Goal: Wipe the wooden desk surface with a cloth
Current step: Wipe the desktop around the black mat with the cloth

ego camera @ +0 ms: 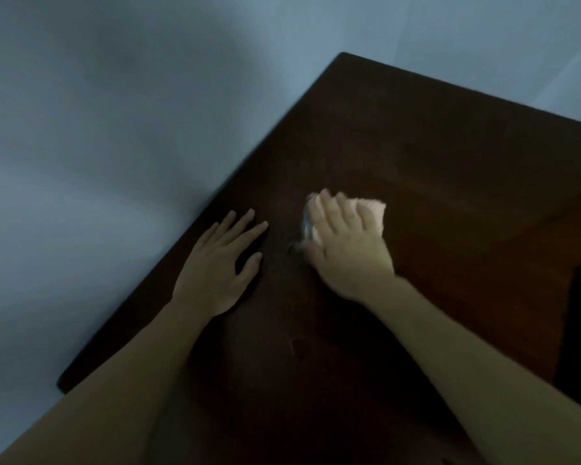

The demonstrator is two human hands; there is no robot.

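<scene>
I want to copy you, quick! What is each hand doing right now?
Left hand: open, flat on the desk, holding nothing.
Right hand: open, fingers straight, pressing the cloth on the desk.

The scene is seen through a single head-worn wide-angle view, directed forward and steeply down from close above the wooden desk (416,156). The frame is tilted, so the desk's edges run diagonally and its far corner is placed near the top. Both forearms are seen entering from the bottom edge. No second view is provided, so nothing is shared
</scene>
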